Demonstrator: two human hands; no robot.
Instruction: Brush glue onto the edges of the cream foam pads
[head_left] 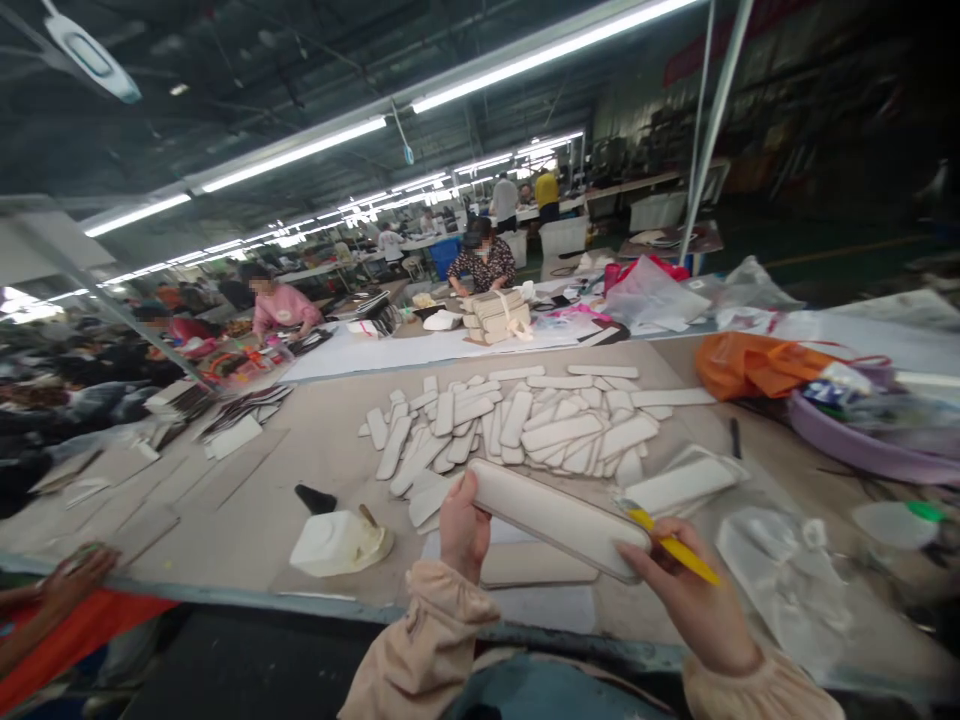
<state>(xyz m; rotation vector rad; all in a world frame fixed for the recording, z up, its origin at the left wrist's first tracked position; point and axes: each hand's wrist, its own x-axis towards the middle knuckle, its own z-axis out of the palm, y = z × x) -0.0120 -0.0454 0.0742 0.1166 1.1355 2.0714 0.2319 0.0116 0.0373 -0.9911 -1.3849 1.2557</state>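
Observation:
A long off-white padded strip with rounded ends (559, 515) is held up over the table edge. My left hand (463, 525) is closed on its left end, thumb on top. At the right end, my right hand (694, 585) grips the same strip and also has a yellow-handled tool (679, 550) between its fingers; the tool's pale tip is too blurred to name. Below the strip lies another flat pale piece (536, 565) on white sheets. Just beyond my hands spreads a loose heap of similar strips (517, 420).
Left of my hands stands a cut-open white plastic jug (337, 540) with a stick in it, beside a dark piece (315, 498). Clear plastic bags (784, 580), a purple basin (847, 445) and an orange bag (757, 365) lie right. Another person's hand (79, 575) is at far left.

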